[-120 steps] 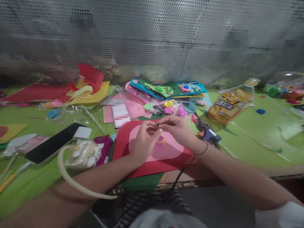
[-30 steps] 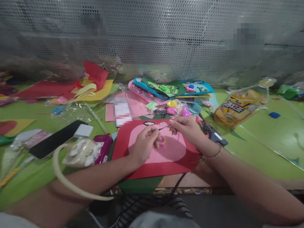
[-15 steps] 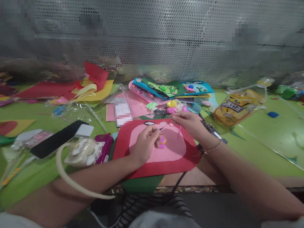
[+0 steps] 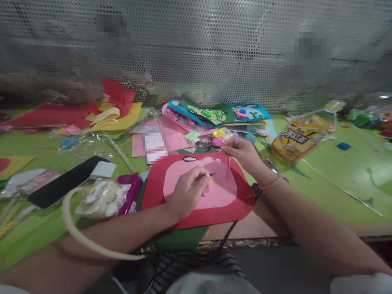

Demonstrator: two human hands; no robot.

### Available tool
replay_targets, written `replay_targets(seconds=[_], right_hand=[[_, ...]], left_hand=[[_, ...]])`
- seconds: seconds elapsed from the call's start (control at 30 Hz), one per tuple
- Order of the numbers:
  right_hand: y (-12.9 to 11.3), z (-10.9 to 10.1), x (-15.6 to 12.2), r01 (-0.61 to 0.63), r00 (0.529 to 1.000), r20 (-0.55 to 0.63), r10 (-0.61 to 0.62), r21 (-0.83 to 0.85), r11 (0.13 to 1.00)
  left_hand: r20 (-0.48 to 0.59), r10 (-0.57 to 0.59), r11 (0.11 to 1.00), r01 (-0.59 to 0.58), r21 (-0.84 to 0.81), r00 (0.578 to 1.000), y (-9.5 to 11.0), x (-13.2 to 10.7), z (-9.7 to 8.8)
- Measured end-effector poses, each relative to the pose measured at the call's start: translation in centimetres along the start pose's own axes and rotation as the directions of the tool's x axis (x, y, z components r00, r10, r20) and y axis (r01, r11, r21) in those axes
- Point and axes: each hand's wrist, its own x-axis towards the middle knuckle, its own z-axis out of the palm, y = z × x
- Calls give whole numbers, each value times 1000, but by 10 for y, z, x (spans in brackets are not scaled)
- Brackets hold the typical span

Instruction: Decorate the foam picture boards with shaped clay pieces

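Note:
My left hand (image 4: 187,191) is closed in a pinch, and a short thin dark strand (image 4: 212,174) sticks out from its fingertips. It hovers over the pink panel (image 4: 222,196) on a red sheet (image 4: 153,190), partly covering a small purple and yellow shape (image 4: 208,189). My right hand (image 4: 246,154) is higher and to the right, thumb and finger pinched on another bit of thin dark strand (image 4: 218,150). Near it a thin pink strip (image 4: 228,168) rises from the panel. A white cloud outlined in black (image 4: 190,159) lies along the sheet's top.
Beyond the sheet lie bags of coloured clay (image 4: 218,141) and decorated felt pieces (image 4: 214,114). A drink bottle (image 4: 301,134) lies at the right. To the left are a phone (image 4: 69,183), a purple case (image 4: 130,192) and a pale curved band (image 4: 81,234). A perforated metal screen (image 4: 196,53) stands behind.
The dark strand stretched between my hands has parted, leaving a piece at each pinch. My right hand has shifted slightly left in view; my left hand stays over the panel.

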Motion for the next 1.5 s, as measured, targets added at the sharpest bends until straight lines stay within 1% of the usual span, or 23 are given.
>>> replay_targets(seconds=[0.1,0.17,0.27,0.37,0.43,0.67,0.83,0.97,1.1,1.2,1.4,1.5], right_hand=[[1,3,1,29,1000,3,-29,-126,992],[1,7,1,73,997,13,-72,-249,966],[0,14,-2,152,987,28,-156,-439,885],[-1,20,-6,202,976,52,-210,-562,802],[-1,23,-8,209,975,60,-215,-581,787],[1,27,-8,161,987,72,-147,-576,801],[4,26,-6,201,979,106,-172,-584,786],[4,26,-6,201,979,94,-182,-592,780],[5,26,-6,192,980,79,-180,-587,786],[8,25,-5,200,979,80,-189,-586,785],[7,25,-5,200,979,91,-185,-629,751],[5,26,-6,199,978,91,-188,-675,710]], left_hand=[[102,95,986,-108,129,990,-2,-4,-1],[187,167,959,-203,195,968,-4,-6,-1],[301,246,912,-325,249,921,-5,-8,-1],[338,281,879,-382,284,898,-4,-10,0],[340,295,868,-399,296,893,-3,-11,0],[373,323,843,-444,304,870,-4,-10,-1],[370,341,831,-461,310,864,-5,-10,-1],[367,372,818,-488,304,853,-4,-10,0],[379,353,817,-480,321,855,-4,-10,0],[377,363,817,-486,310,852,-4,-9,0],[369,376,816,-493,301,850,-4,-10,0],[376,381,812,-500,301,845,-3,-10,0]])
